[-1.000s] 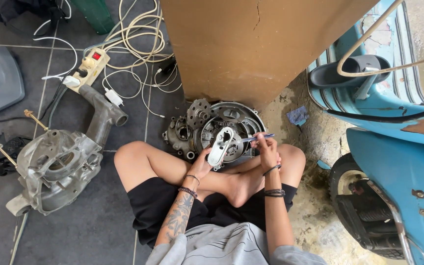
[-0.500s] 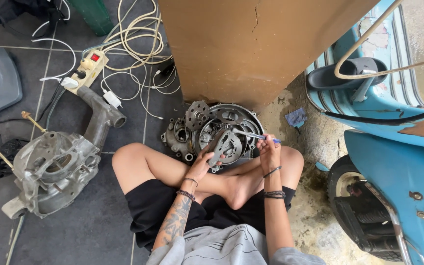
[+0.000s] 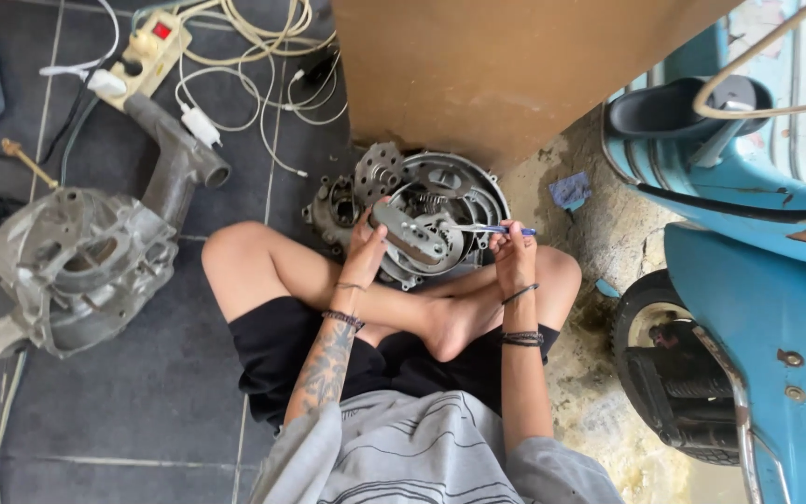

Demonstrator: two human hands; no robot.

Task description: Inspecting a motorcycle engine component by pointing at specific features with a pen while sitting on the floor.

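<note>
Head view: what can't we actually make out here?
- Tool tip: the blue-handled tool in the right hand ends among engine parts; too small to tell what it touches.
- Grey metal part held by the left hand: its underside is hidden.
- Engine case: far side covered by the brown board.
- Blue scooter: cut off by the right edge.

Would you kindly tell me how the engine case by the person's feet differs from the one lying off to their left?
The case by the feet is under both hands and holds gears and a round plate; the left case lies untouched and looks hollow. The left hand holds a flat metal part over the first, and the right hand a blue-handled tool. Both are grey cast metal, on the floor.
</note>
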